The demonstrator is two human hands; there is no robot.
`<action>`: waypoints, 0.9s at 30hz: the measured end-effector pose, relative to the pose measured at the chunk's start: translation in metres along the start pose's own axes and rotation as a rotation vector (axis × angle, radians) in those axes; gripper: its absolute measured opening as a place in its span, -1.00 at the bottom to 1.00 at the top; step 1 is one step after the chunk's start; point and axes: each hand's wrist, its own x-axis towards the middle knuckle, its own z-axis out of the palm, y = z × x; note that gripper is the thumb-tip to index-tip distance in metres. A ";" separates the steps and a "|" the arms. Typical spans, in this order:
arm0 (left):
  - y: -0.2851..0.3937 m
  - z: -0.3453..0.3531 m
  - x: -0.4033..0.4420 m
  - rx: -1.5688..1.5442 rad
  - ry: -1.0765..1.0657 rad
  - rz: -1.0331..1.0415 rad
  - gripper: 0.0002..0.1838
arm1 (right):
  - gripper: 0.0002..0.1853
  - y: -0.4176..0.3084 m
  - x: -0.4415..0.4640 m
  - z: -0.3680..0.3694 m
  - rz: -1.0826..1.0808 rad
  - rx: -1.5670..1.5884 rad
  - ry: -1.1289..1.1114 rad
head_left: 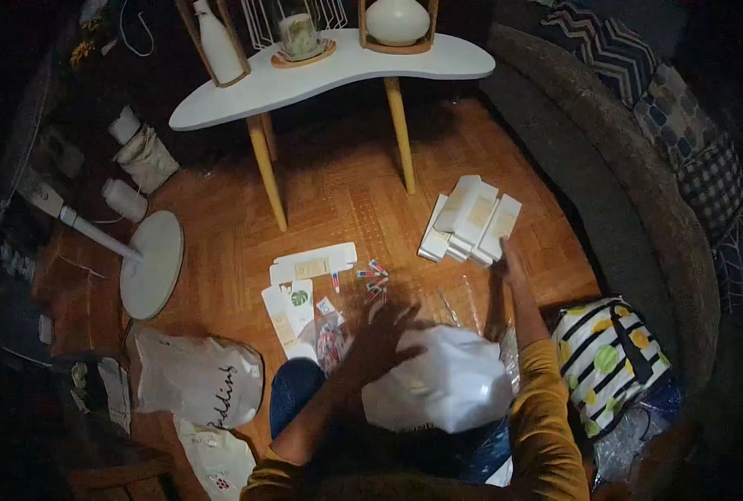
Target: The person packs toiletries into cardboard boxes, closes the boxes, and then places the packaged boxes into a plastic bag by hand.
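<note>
My right hand is at the near end of a narrow white box, its fingers closed on the box's lower corner. That box lies at the right side of a pile of similar white boxes on the wooden floor. Over my lap, my left hand is held with fingers spread, slightly blurred, beside a crumpled white plastic bag. Small red, white and blue tubes lie scattered beyond that hand. Two flattened white cartons rest to their left, one with a green leaf print.
A white table on wooden legs stands ahead with vases and a candle. At left are a round white stand base and a bedding bag. A striped, fruit-patterned bag sits at right by the sofa.
</note>
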 end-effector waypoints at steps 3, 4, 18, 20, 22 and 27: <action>-0.011 0.032 -0.011 0.114 -0.115 -0.017 -0.23 | -0.46 0.003 0.001 0.016 0.236 -0.065 0.177; -0.018 0.046 -0.016 0.108 -0.127 -0.024 -0.23 | -0.44 0.000 -0.001 0.022 0.332 -0.310 0.300; -0.030 0.074 -0.044 -0.242 -0.272 -0.194 -0.32 | -0.53 -0.010 0.022 0.038 0.499 -0.203 -0.043; -0.028 0.076 -0.045 -0.253 -0.260 -0.200 -0.33 | -0.57 -0.008 0.024 0.046 0.512 -0.284 0.083; -0.027 0.073 -0.046 -0.266 -0.247 -0.201 -0.34 | -0.58 0.014 0.047 0.029 0.514 -0.281 0.063; -0.028 0.069 -0.047 -0.285 -0.272 -0.231 -0.36 | -0.60 0.008 0.048 0.030 0.612 -0.363 0.113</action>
